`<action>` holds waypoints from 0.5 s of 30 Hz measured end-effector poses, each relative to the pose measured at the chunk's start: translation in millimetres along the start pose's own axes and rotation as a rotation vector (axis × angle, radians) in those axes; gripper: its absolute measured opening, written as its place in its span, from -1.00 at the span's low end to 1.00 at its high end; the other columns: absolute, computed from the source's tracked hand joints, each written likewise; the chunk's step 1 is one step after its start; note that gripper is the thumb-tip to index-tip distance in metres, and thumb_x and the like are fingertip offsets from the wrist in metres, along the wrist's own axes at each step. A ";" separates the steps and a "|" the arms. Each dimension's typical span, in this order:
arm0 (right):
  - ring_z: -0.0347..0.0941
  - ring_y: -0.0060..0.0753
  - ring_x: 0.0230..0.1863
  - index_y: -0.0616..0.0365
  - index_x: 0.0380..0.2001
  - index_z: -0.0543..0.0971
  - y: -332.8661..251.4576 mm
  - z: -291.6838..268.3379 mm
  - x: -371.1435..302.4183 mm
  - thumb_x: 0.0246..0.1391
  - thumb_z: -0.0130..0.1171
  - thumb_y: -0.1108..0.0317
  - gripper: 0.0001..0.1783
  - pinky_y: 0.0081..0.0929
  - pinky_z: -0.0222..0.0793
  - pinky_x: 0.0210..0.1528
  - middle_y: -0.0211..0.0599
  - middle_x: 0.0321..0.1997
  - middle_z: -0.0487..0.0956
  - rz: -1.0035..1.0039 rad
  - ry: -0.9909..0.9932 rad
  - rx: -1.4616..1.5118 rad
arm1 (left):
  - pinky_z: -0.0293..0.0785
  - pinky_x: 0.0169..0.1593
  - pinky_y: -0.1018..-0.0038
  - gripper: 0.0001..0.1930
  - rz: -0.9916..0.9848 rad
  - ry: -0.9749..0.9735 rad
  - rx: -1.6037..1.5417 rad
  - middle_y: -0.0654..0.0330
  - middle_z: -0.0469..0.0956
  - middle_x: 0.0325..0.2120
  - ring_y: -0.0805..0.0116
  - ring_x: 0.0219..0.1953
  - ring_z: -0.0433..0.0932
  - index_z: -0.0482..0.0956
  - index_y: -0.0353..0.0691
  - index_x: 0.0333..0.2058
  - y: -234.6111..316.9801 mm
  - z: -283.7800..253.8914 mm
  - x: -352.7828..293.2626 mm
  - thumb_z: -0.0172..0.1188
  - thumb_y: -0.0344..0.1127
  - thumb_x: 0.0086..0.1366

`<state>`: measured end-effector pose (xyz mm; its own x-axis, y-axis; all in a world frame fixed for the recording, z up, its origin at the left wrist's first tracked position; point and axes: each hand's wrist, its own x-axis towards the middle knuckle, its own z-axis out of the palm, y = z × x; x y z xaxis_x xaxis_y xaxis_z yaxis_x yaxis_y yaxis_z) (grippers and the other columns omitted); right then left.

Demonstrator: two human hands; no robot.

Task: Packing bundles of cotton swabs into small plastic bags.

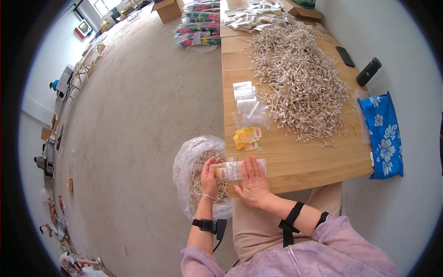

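Note:
A clear packet of cotton swabs (pixel 234 171) with a yellow card at its left end lies at the table's near left corner. My left hand (pixel 210 181) is closed round that left end, at the table edge. Fingers stretched out, my right hand (pixel 254 184) lies flat over the packet's right part and hides some of it. Just beyond the packet is a small fan of yellow cards (pixel 248 137). Behind the cards sit stacked clear plastic bags (pixel 247 105). A large heap of loose cotton swabs (pixel 302 83) covers much of the table.
A plastic sack of swabs (pixel 186 173) stands by the table's left edge. Along the wall are a blue flowered pouch (pixel 383 136), a dark cylinder (pixel 368 71) and a phone (pixel 344 56). Filled packets (pixel 256 16) pile at the far end. People sit along the far left.

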<state>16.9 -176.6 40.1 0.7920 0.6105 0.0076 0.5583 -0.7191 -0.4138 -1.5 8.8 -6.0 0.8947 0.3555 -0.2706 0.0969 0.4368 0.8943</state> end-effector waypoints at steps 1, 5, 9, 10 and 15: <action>-0.44 0.14 0.47 0.49 0.30 -0.16 -1.9 0.9 2.4 0.04 0.05 -0.05 0.04 -0.07 -0.48 0.44 0.23 0.43 -0.26 -0.001 0.010 0.007 | 0.39 0.13 0.42 -0.65 0.022 -0.009 0.038 0.04 0.42 0.06 0.31 0.07 0.43 0.28 -0.29 0.12 2.0 1.8 0.1 -0.19 -0.27 0.46; -0.44 0.14 0.47 0.49 0.30 -0.17 -6.4 1.6 5.3 0.04 0.05 -0.04 0.03 -0.06 -0.47 0.44 0.24 0.42 -0.25 0.023 0.002 -0.018 | 0.39 0.12 0.44 -0.66 0.054 0.005 0.105 0.06 0.45 0.02 0.35 0.04 0.43 0.32 -0.30 0.09 9.5 8.0 -3.6 -0.19 -0.28 0.45; -0.44 0.14 0.47 0.49 0.30 -0.18 -9.1 3.9 2.9 0.04 0.06 -0.03 0.04 -0.06 -0.49 0.44 0.24 0.42 -0.25 0.019 -0.009 -0.008 | 0.39 0.11 0.45 -0.67 0.080 0.018 0.151 0.08 0.46 0.01 0.36 0.02 0.44 0.32 -0.30 0.09 10.5 6.9 -5.2 -0.19 -0.28 0.45; -0.44 0.14 0.47 0.49 0.30 -0.18 -9.4 5.1 3.3 0.04 0.06 -0.02 0.04 -0.06 -0.49 0.44 0.24 0.42 -0.25 0.037 -0.021 -0.010 | 0.40 0.10 0.46 -0.67 0.082 0.019 0.158 0.08 0.47 0.00 0.37 0.01 0.45 0.33 -0.30 0.08 10.1 8.3 -4.9 -0.19 -0.28 0.45; -0.43 0.14 0.47 0.47 0.31 -0.18 -13.3 5.7 6.5 0.04 0.06 -0.02 0.03 -0.06 -0.49 0.44 0.22 0.42 -0.24 0.044 0.006 -0.002 | 0.36 0.12 0.46 -0.68 0.057 0.019 0.161 0.08 0.46 0.00 0.36 0.03 0.43 0.33 -0.32 0.06 13.4 12.4 -7.3 -0.20 -0.30 0.44</action>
<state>13.3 -161.1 40.5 0.8171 0.5765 -0.0054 0.5234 -0.7457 -0.4122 -1.3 1.7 12.4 0.8927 0.3917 -0.2229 0.1162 0.2778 0.9536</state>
